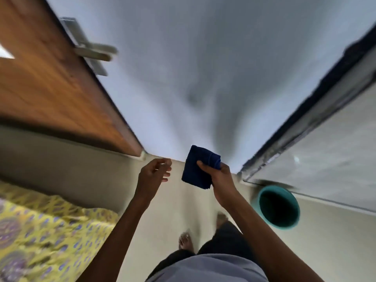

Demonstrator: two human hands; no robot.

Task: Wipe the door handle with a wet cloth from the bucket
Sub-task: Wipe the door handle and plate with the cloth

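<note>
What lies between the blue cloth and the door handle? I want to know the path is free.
Nothing: in the head view only bare wall separates the blue cloth in the right hand from the door handle.

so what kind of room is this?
Probably a bedroom at home: patterned yellow bedspread at the left, a wooden door with a lever handle, and a teal bucket on the floor.

Dim, flat indoor light. Heavy motion blur, worst on door handle (89, 50) and bucket (278, 207). Soft grey shadow on wall (203, 58). Strong wide-angle bending at edges.
</note>
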